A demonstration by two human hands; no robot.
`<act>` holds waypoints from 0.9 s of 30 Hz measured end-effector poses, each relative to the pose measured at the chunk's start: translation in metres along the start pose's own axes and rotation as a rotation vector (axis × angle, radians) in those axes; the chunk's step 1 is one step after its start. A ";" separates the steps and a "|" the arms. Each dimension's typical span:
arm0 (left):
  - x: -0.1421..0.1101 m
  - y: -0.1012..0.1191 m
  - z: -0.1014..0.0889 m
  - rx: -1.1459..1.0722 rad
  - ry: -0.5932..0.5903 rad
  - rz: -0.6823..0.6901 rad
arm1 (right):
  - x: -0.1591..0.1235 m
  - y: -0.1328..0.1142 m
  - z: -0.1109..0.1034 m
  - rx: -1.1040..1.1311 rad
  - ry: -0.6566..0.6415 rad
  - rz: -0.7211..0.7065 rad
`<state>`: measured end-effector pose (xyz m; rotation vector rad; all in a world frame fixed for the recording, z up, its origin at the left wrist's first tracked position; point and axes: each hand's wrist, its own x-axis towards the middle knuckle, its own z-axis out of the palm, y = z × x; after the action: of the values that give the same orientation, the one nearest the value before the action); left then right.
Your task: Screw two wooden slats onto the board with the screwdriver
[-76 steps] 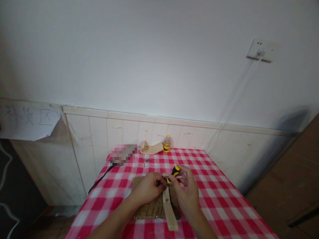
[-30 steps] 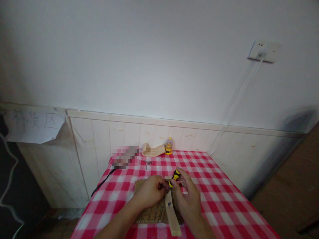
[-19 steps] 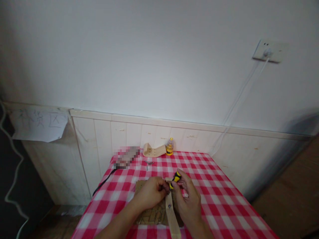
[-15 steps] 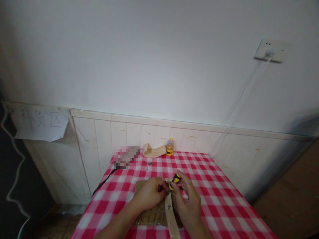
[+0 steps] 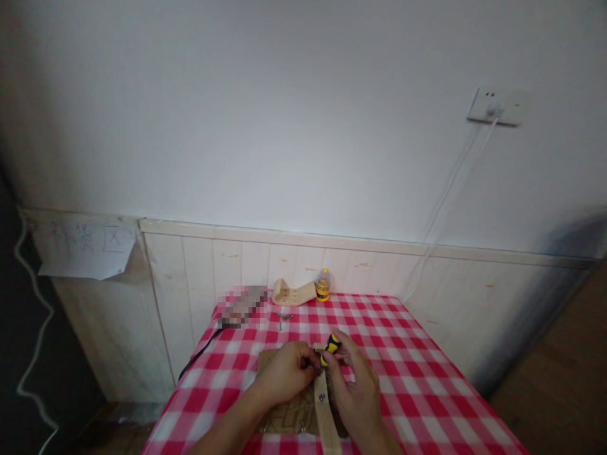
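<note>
My right hand (image 5: pixel 356 387) grips a short yellow-and-black screwdriver (image 5: pixel 333 343), which leans with its tip low, towards the far part of a pale wooden strip (image 5: pixel 324 414). Close by that tip, the fingers of my left hand (image 5: pixel 288 371) are pinched together; what they hold, if anything, is hidden. A metal screw (image 5: pixel 322 398) shows in the strip, nearer to me than the fingers. Beneath the strip and both hands lies a flat brown board (image 5: pixel 289 416) with dark line markings, partly covered by my left hand and forearm.
Farther back on the checkered tablecloth (image 5: pixel 408 360) are several small metal pieces (image 5: pixel 285 316), a curved wooden piece with holes (image 5: pixel 293 294) and a yellow-capped bottle (image 5: pixel 323 287). A blurred-out item (image 5: pixel 244 306) with a black strap lies back left. The wall stands behind the table.
The head view has shifted slightly, so the wall socket sits lower and further left. The screwdriver handle has moved a little left; both hands keep nearly the same place and grip.
</note>
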<state>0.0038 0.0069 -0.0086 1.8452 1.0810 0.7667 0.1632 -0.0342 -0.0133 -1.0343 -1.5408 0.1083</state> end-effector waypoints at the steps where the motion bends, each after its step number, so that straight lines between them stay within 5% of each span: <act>1: 0.000 0.000 0.000 0.001 0.004 0.001 | 0.000 -0.001 0.000 -0.001 -0.002 -0.003; 17: 0.002 -0.008 0.003 -0.023 -0.004 0.027 | 0.002 -0.001 -0.002 0.122 -0.078 0.075; 23: 0.003 -0.009 0.004 -0.118 -0.001 0.062 | -0.003 0.005 -0.002 0.137 0.047 0.032; 27: 0.001 -0.004 0.001 -0.074 -0.014 0.058 | -0.004 -0.002 -0.006 0.131 0.015 0.025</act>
<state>0.0038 0.0084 -0.0127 1.8237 0.9810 0.8154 0.1666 -0.0404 -0.0131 -0.9481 -1.4877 0.2159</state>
